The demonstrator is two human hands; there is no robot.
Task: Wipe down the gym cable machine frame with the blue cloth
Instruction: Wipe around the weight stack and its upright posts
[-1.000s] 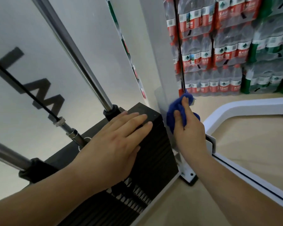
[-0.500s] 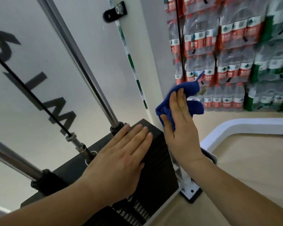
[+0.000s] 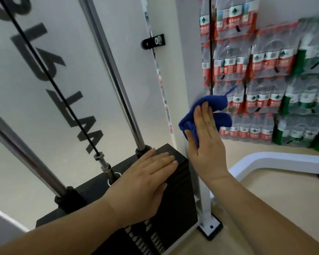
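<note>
**Cloth** (image 3: 219, 104) — blue, bunched, pressed to the near face of the white post (image 3: 187, 61), just above the stack's far right corner. A loose end sticks out toward the bottles (image 3: 265, 80).

**Right hand** (image 3: 205, 142) — fingers straight, palm flat on the cloth. Nothing curls round it, so it is held by pressure alone.

**Left hand** (image 3: 147, 181) — flat and relaxed on top of the stack (image 3: 175, 208), near its right edge, holding nothing. It reads as a brace.

**Rods** (image 3: 116, 80), **cable** (image 3: 52, 80) — rise from the stack top; neither hand touches them.

**Foot** (image 3: 210, 227) — the post's base plate on the floor, well below the cloth.

**Progress, as judged:** wiping is under way, with the cloth on the post's middle stretch. No wet trace or dirt line shows, so which parts are done cannot be told. Probably left are the post's upper run past the black bracket (image 3: 153, 42), the rods and the curved white rail (image 3: 274, 162).
</note>
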